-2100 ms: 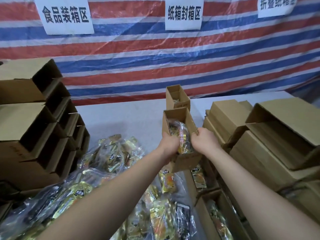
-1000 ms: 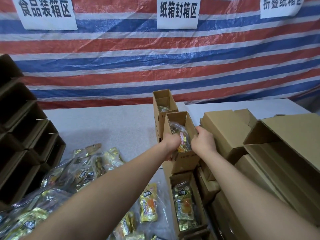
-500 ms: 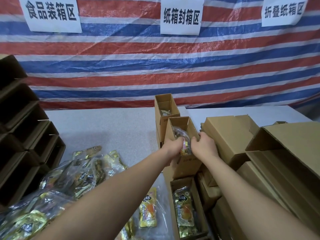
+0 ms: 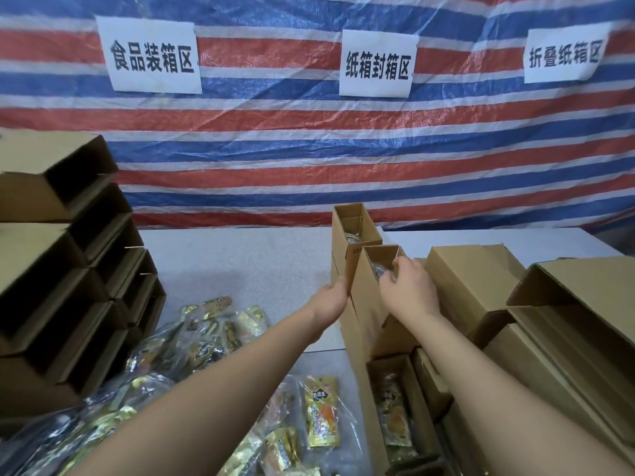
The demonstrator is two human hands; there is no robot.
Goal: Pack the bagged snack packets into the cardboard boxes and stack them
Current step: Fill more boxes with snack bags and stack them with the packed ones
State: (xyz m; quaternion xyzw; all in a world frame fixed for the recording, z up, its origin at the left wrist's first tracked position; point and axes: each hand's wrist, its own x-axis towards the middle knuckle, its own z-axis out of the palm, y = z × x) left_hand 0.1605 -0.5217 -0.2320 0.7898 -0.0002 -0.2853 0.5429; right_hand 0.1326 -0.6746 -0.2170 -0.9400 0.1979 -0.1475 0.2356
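Left hand (image 4: 331, 298) braces the upright box (image 4: 369, 297) so it stays put; right hand (image 4: 409, 290), grip curled at its mouth, tucks the packet (image 4: 382, 271) in.

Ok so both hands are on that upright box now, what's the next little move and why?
Probably let go and pull both hands back. The packed box already stands beside another upright box; the left hand only steadies its side, and the right hand holds its top edge.
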